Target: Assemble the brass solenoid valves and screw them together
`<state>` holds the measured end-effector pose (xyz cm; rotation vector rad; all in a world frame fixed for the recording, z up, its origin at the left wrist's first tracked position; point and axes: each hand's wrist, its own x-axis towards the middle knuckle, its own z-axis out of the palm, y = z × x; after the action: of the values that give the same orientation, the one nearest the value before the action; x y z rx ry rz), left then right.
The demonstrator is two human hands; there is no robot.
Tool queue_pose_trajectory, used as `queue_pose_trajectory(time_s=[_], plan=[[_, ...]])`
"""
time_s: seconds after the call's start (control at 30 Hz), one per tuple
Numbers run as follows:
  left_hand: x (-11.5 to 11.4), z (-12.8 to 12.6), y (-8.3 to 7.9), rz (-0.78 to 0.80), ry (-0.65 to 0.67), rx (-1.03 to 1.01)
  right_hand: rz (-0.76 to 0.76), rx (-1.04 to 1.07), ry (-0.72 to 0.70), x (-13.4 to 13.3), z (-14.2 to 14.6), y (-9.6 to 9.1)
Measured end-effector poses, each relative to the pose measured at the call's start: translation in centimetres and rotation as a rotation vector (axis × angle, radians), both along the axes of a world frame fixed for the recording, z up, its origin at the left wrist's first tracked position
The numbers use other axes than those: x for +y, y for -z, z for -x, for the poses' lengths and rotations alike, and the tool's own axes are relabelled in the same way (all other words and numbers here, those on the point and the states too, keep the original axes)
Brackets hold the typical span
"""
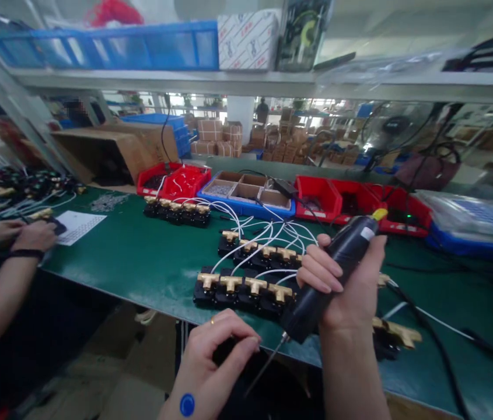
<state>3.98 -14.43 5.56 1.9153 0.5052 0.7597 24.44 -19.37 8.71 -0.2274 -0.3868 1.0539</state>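
Observation:
In my right hand (351, 291) is a black electric screwdriver (329, 274) with a yellow end, its thin bit slanting down to the left. My left hand (215, 356) is closed in a pinch, thumb against fingertips, close to the bit; whatever it may hold is too small or hidden to make out. Just beyond my hands, a row of black units with brass T-fittings (231, 286) lies along the bench's front edge. A second such row (266, 252) sits behind it, with white tubes (268, 233) looping over both. My right hand hides part of these rows.
Red bins (316, 195) and a blue divided tray (246, 207) line the back of the green bench (141, 251). More brass-fitted units (176, 211) stand back left. A co-worker's hands (31, 236) work at the left. A black cable (439, 350) hangs at right.

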Motion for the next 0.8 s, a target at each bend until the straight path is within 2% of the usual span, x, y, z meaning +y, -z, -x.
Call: queue_pose_trajectory(time_s=[0.1, 0.23, 0.4, 0.47, 0.53, 0.63, 0.73, 0.8], plan=[[0.8, 0.0, 0.6, 0.008, -0.087, -0.051, -0.012, 0.001, -0.038, 0.2, 0.0, 0.4], [2.7, 0.3, 1.9, 0.015, -0.302, -0.111, 0.01, -0.009, -0.047, 0.3, -0.2, 0.9], [7.2, 0.9, 4.3, 0.055, -0.698, -0.177, 0.064, -0.016, -0.017, 0.3, -0.7, 1.0], [9.4, 1.2, 5.4, 0.027, -0.802, -0.163, 0.086, -0.006, -0.018, 0.3, -0.8, 0.8], [11.5, 1.5, 6.8, 0.011, -0.872, -0.161, 0.111, 0.013, -0.031, 0.3, -1.1, 0.7], [14.0, 1.9, 9.2, 0.019, -0.894, -0.106, 0.149, 0.053, -0.059, 0.5, -1.6, 0.7], [15.1, 2.2, 11.1, 0.026, -0.877, -0.056, 0.177, 0.09, -0.085, 0.8, -2.1, 1.1], [15.3, 2.3, 11.9, 0.019, -0.863, -0.028, 0.186, 0.111, -0.098, 1.1, -2.4, 1.5]])
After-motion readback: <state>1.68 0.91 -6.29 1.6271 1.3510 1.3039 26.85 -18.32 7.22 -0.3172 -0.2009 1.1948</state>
